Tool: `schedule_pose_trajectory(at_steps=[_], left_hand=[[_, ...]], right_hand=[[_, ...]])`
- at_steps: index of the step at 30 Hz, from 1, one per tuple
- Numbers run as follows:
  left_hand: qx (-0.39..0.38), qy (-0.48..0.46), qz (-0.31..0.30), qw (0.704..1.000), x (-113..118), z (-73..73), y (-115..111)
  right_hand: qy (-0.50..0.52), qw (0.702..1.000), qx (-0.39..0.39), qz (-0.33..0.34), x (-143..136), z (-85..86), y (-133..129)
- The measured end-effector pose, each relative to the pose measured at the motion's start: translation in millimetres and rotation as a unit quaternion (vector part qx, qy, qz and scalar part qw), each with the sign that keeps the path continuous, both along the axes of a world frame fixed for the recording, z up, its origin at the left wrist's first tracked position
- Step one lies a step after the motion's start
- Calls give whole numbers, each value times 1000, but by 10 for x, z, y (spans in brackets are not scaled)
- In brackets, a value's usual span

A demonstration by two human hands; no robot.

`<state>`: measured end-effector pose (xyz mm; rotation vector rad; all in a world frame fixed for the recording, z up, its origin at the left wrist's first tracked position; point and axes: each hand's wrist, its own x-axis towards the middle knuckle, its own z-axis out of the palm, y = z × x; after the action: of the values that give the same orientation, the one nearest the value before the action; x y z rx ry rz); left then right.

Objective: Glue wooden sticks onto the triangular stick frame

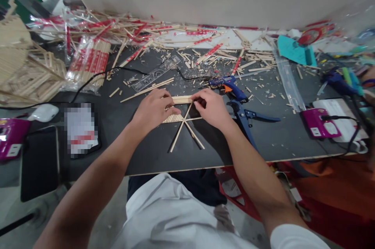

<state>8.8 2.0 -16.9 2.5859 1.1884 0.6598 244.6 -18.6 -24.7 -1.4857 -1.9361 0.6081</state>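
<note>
Left hand point(154, 108) and right hand point(211, 106) touch a row of sticks point(182, 100) — a blue glue gun point(236, 90) lies nearby.

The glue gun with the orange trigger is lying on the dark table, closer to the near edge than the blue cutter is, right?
No, the head view shows the glue gun lying farther from the near edge than the blue cutter. The rest is right: its trigger is orange, and it lies on the dark table.

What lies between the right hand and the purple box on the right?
In the head view, the blue cutter lies on the dark tabletop between the right hand and purple box.
</note>
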Motion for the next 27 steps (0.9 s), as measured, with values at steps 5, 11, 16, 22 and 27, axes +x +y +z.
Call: schedule_pose_trajectory(at_steps=[5,11,16,22,27], left_hand=[[-5,-1,2,1000,-19,-16,20],[17,-9,-5,1000,-29,-20,21],[-1,5,3,1000,-17,24,6],[-19,3,26,999,-20,30,20],[-25,0,24,999,-23,25,40]], right_hand=[[10,998,-37,-48,-15,-13,-7],[3,998,-42,-48,-17,-29,3],[7,998,-41,-38,-22,-31,2],[15,998,-29,-49,-42,-51,27],[15,998,-24,-57,-51,-63,38]])
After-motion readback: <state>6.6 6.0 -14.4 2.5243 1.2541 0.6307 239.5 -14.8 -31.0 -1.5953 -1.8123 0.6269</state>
